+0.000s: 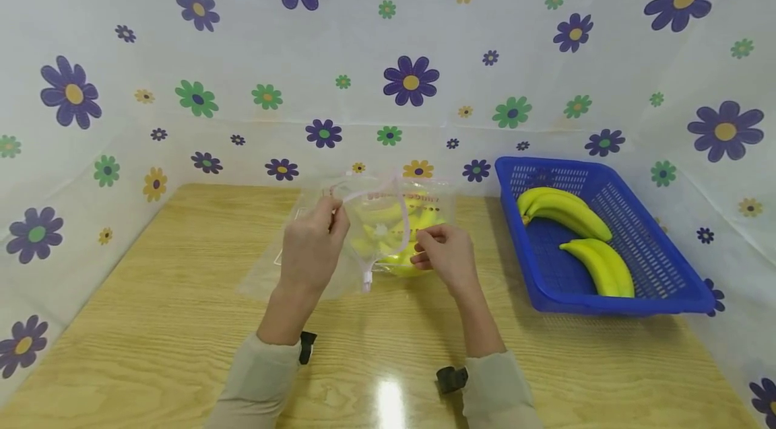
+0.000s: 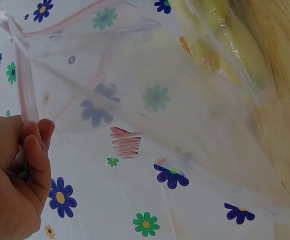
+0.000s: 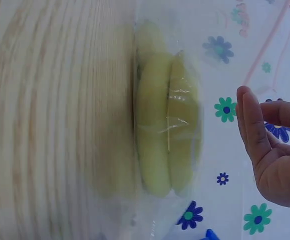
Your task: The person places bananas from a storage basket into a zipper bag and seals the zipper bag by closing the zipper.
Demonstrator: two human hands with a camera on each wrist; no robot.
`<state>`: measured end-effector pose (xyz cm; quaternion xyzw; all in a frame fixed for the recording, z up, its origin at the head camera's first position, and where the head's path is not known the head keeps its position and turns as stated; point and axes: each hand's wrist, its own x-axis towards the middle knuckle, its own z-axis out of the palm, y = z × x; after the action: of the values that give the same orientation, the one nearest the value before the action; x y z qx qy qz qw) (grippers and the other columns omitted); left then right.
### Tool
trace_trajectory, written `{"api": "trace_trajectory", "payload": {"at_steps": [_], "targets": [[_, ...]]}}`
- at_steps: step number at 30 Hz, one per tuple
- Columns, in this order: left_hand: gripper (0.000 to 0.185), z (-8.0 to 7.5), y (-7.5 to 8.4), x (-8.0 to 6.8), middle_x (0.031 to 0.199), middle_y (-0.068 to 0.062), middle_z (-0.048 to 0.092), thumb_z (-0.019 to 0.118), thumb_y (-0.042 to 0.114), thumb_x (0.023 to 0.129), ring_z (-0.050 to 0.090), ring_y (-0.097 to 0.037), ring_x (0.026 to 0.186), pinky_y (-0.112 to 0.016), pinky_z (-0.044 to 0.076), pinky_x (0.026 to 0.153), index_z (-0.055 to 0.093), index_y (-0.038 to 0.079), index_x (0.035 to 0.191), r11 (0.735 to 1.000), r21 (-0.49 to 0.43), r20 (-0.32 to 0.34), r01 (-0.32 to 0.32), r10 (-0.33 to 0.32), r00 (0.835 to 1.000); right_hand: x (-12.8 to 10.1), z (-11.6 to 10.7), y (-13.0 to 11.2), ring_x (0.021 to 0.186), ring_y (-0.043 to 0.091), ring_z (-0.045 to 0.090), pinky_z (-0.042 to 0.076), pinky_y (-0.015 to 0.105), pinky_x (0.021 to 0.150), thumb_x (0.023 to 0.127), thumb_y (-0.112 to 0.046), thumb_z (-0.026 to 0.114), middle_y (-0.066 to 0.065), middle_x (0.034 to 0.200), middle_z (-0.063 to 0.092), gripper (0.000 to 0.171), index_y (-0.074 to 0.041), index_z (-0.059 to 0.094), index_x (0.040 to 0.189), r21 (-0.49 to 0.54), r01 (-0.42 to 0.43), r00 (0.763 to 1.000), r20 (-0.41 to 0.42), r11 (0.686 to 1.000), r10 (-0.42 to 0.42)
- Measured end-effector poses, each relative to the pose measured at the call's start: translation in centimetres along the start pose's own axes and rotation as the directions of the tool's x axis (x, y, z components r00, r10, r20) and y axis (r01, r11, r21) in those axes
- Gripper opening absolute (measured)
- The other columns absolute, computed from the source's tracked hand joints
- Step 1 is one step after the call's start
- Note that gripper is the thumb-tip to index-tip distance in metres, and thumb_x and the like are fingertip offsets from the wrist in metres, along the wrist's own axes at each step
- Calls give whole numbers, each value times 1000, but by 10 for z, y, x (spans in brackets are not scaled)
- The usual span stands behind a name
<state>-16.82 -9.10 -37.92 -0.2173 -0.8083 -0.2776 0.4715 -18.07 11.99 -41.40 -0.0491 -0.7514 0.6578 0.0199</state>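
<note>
A clear zip bag [image 1: 267, 274] with a pink seal strip stands with its mouth spread apart; its slider [image 1: 367, 279] hangs at the near end. Yellow bananas [image 3: 154, 130] lie inside it, seen through the plastic. My left hand [image 1: 315, 240] pinches the pink-edged rim between thumb and fingers, as the left wrist view [image 2: 22, 170] shows. On the opposite side, my right hand [image 1: 447, 255] is close by the bag's mouth. Its fingers [image 3: 252, 120] are loosely bent, fingertips right at the pink strip, with a gap to the thumb.
A blue plastic basket [image 1: 527, 267] stands on the wooden table [image 1: 182, 348] at the right. Two bunches of bananas [image 1: 566, 210] lie in it, one behind the other. White flower-print sheeting [image 1: 339, 31] walls in the table at the back and sides.
</note>
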Motion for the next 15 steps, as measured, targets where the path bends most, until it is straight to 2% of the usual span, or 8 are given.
{"api": "trace_trajectory", "payload": {"at_steps": [4, 7, 11, 15], "targets": [[6, 1, 0, 3, 54, -6, 48, 62, -8, 87, 32, -12, 44, -25, 29, 41, 62, -4, 82, 1000, 16, -29, -4, 4, 1000, -3, -8, -8, 71, 25, 71, 60, 32, 63, 95, -16, 63, 25, 96, 69, 28, 6, 68, 111, -117, 49, 999, 10, 992, -48], [6, 2, -1, 4, 54, -6, 48, 61, -7, 87, 32, -12, 44, -26, 29, 41, 62, -4, 82, 1000, 22, -43, 0, 1, 999, -8, -16, -21, 82, 28, 70, 59, 33, 69, 96, -17, 60, 20, 100, 69, 28, 3, 67, 113, -281, 109, 994, 26, 954, -106], [6, 2, -1, 5, 54, -5, 46, 61, -7, 88, 31, -12, 44, -26, 28, 41, 62, -4, 83, 1000, 12, -37, 11, -10, 999, -14, -32, -44, 97, 30, 66, 56, 42, 80, 96, -21, 58, 15, 107, 69, 31, -1, 64, 119, -495, 174, 984, 55, 851, -169], [5, 2, 1, 3, 54, -6, 46, 62, -6, 88, 31, -12, 44, -25, 29, 41, 62, -5, 83, 1000, -2, -17, 18, -18, 1000, -16, -58, -63, 104, 32, 65, 54, 47, 88, 96, -21, 56, 17, 113, 68, 34, -2, 62, 124, -637, 205, 976, 81, 743, -200]]}}
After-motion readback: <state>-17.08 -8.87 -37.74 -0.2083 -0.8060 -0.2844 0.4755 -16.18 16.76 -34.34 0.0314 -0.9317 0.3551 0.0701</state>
